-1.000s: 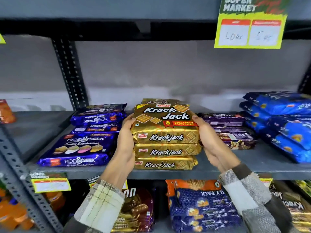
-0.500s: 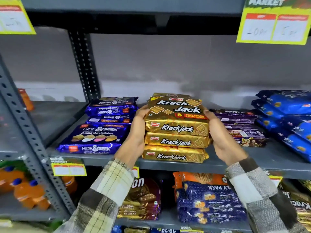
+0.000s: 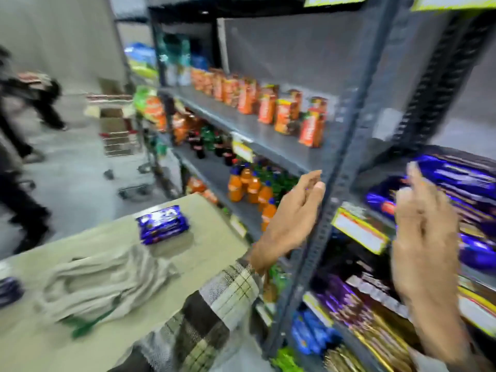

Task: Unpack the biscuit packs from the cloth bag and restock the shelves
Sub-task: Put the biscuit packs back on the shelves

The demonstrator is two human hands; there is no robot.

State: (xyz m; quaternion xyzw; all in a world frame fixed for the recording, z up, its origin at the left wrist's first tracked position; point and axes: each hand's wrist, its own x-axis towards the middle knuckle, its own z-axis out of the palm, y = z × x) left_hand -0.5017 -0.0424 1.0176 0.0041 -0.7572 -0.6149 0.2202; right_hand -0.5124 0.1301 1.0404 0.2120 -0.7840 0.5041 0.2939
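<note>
Facing the surface (image 3: 214, 237) with both grips spread and empty.

Holding nothing in left grip (image 3: 292, 210), just beside the shelf post (image 3: 330, 200), or in right grip (image 3: 421, 237), blurred before the shelved purple packs (image 3: 456, 178). Spotting one purple biscuit pack (image 3: 162, 224) flat near the surface's far edge, beyond the slumped cloth bag (image 3: 104, 280). Probably light, slick in its film, brittle inside: best taken by the long sides, never squeezed. Bare surface round it for a clean reach; minding the post on the swing back.

head | worn, looks forward and down | close to post (image 3: 349, 124) | faces along rack (image 3: 268, 138) | table (image 3: 204, 253) left of post | blurred
</note>
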